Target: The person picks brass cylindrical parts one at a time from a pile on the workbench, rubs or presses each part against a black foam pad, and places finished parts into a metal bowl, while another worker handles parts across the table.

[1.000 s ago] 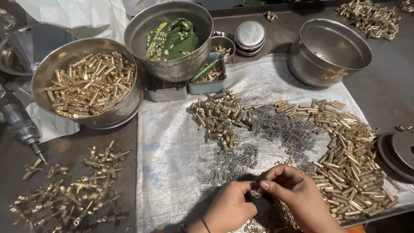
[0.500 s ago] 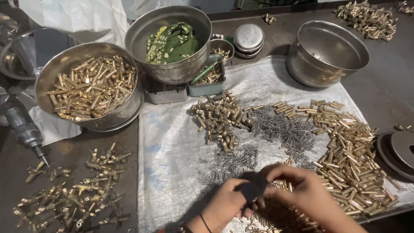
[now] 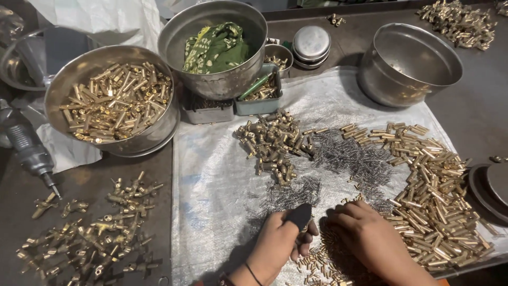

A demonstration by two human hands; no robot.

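My left hand (image 3: 278,243) is at the bottom centre, fingers curled around a small dark tool (image 3: 300,216) whose tip points up from the fist. My right hand (image 3: 368,238) lies palm down just to its right, fingers bent over a heap of small brass pins (image 3: 323,259) on the white woven sheet (image 3: 211,180). Whether the right fingers pinch a part is hidden. Thin steel springs (image 3: 354,159) lie scattered just beyond both hands. A pile of short brass fittings (image 3: 272,140) sits further back, and a large spread of brass tubes (image 3: 434,185) lies to the right.
A steel bowl of brass tubes (image 3: 114,100) stands at left, a steel pot with a green cloth (image 3: 217,45) behind centre, and another steel pot (image 3: 407,63) at right. Assembled brass fittings (image 3: 95,233) lie at bottom left. A power tool (image 3: 26,143) rests at the left edge.
Both hands have dropped toward the sheet and moved apart. The left hand now shows a dark tool upright in its fist; the right hand has flattened over the small pins.
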